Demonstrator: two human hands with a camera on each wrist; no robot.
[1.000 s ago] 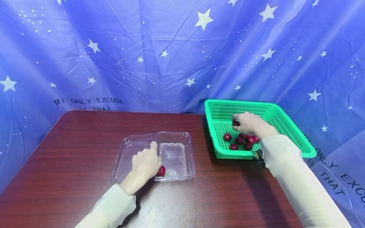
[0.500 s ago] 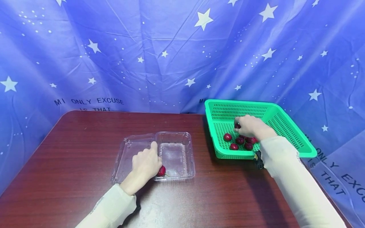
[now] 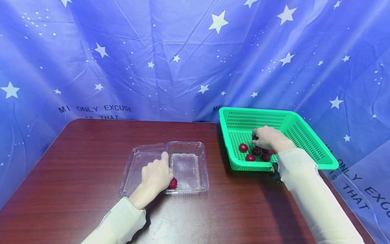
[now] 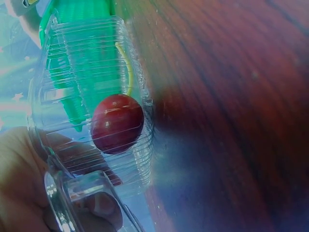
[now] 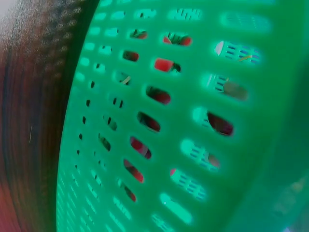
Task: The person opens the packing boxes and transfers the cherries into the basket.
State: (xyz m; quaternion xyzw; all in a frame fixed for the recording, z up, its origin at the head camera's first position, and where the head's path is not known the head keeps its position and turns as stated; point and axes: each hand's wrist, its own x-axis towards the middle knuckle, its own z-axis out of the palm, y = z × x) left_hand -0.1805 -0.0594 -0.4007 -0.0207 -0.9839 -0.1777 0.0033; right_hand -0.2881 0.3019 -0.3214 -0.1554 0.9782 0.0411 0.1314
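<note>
My left hand (image 3: 154, 174) grips the hinge side of a clear plastic clamshell box (image 3: 201, 169), which lies unfolded on the table. Inside the box's near left corner lies a red cherry (image 3: 172, 183); its thin yellow-green stem shows in the left wrist view beside the fruit (image 4: 117, 123). My right hand (image 3: 269, 137) is inside the green basket (image 3: 228, 149), pinching a dark cherry (image 3: 255, 138) between thumb and fingers. Several cherries (image 3: 250, 157) lie on the basket floor below and in front of it, some partly hidden by the hand.
The brown wooden table (image 3: 91, 152) bears both containers, the basket at its back right. A blue star-printed curtain (image 3: 152, 67) hangs behind and beside it. In the right wrist view the slotted basket wall (image 5: 183, 106) fills most of the picture, with red fruit showing through.
My right hand has shifted slightly to the right and toward me within the basket, still pinching the cherry. The left hand, box and basket stay in place.
</note>
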